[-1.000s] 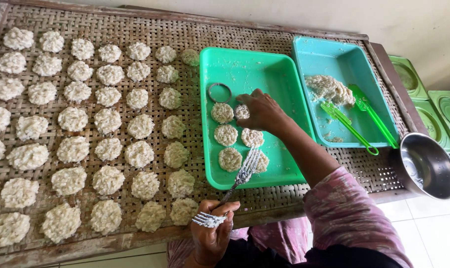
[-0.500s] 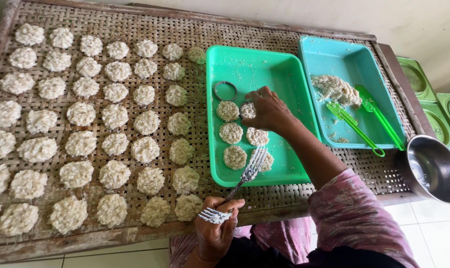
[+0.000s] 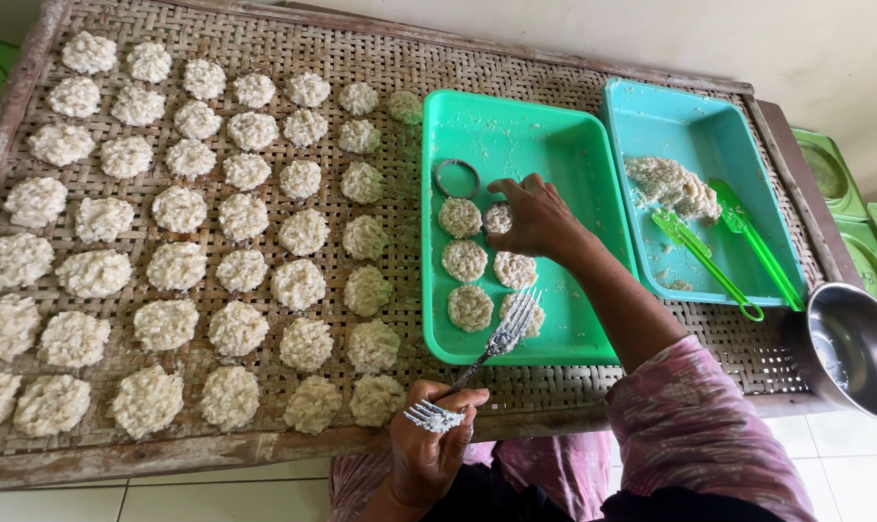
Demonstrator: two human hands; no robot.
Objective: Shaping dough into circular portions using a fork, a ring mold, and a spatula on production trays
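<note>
Head view: right hand [image 3: 535, 217] reaches into the green tray [image 3: 593, 184], fingers curled down on a small round rice cake [image 3: 497, 217]; grip looks closed around its edge, though the palm hides most of the contact. Beside that grip sit more cakes in two short columns: one [image 3: 460, 217] just left of it, others [image 3: 464, 260] and [image 3: 470, 307] toward the person. A metal ring mould [image 3: 456, 178] lies just beyond the fingers, empty.

Left hand [image 3: 429, 449] is near the table's front edge, fist shut on two forks: one fork [image 3: 501, 340] sticks out with tines over the tray's near rim, the other fork [image 3: 431, 417] shows tines just above the knuckles.

Away from the right grip, the woven mat [image 3: 264, 58] carries rows of finished cakes [image 3: 177, 266]. On its other side, a blue tray [image 3: 651, 106] holds a rice lump [image 3: 670, 184] and two green spatulas [image 3: 718, 251]; a steel bowl [image 3: 849, 353] sits further out.

Risks, as I judge: the cake looks soft and loosely packed, so pinching too hard or lifting by one edge could crumble it. Cakes are touching or nearly so, so the wrist may squash neighbours. The projecting fork tines could drag across the nearest cake.
</note>
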